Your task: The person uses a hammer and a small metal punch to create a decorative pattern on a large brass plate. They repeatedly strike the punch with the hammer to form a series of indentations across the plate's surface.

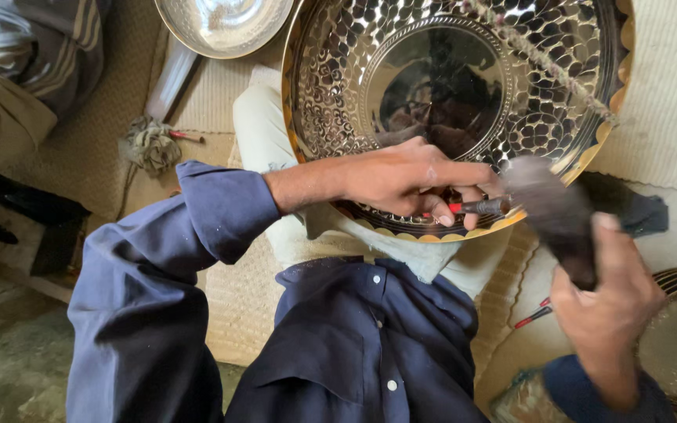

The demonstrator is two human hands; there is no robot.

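Tray: a big round brass tray with punched flower and scale patterns rests tilted on the person's lap, its scalloped rim toward the body. Propped as it is, it looks likely to slide or rock under a blow, which would spoil the pattern line.
Cord: a twisted cord crosses the upper right of the tray face. If it slackens or shifts, the tray could lose whatever steadying it gives.
Mallet: a dark, blurred mallet sits just right of the tray's lower rim, apparently mid-swing. A stroke off line could land on knuckles or dent the rim.
Right hand: the right hand has its fingers wrapped tight round the mallet handle. A slack grip might let the head twist on impact.
Left hand: the left hand lies over the lower rim, fingers pinched narrow round a punch, close beside the mallet head. That closeness is the main hazard to the fingers.
Punch: a thin metal punch with a red band lies nearly flat along the rim. Held at so low an angle, it could skid and scratch the polished face.
Spare tools: red-tipped tools lie on the mat by the right knee, near enough to roll underfoot.
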